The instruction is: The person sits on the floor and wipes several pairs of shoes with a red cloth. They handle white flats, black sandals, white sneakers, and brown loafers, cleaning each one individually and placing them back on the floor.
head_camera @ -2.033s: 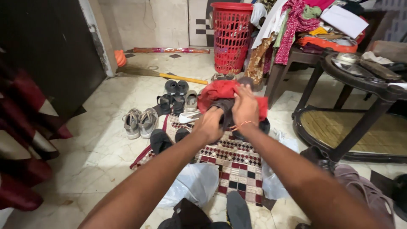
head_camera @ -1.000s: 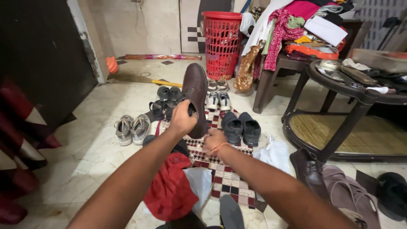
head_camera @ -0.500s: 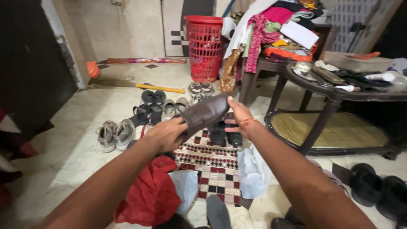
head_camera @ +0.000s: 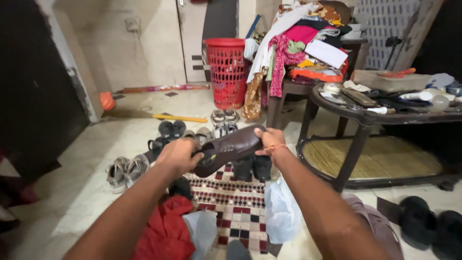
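I hold a dark brown leather shoe [head_camera: 230, 147] level in front of me over the patterned mat [head_camera: 238, 204]. My left hand [head_camera: 178, 156] grips its heel end, fingers at the opening. My right hand [head_camera: 270, 140], with an orange thread at the wrist, clasps its toe end. A red cloth [head_camera: 166, 233] lies crumpled on the floor below my left forearm, beside a pale plastic bag [head_camera: 202, 228].
Pairs of shoes [head_camera: 126, 169] and sandals [head_camera: 172, 128] line the marble floor. A red laundry basket [head_camera: 226, 67] stands at the back, next to a table heaped with clothes [head_camera: 298, 43]. A round dark table [head_camera: 365, 115] stands right. A yellow-handled broom [head_camera: 159, 115] lies behind.
The shoe went from upright in my left hand to level between both hands. The red cloth dropped to the floor. My view has tilted upward.
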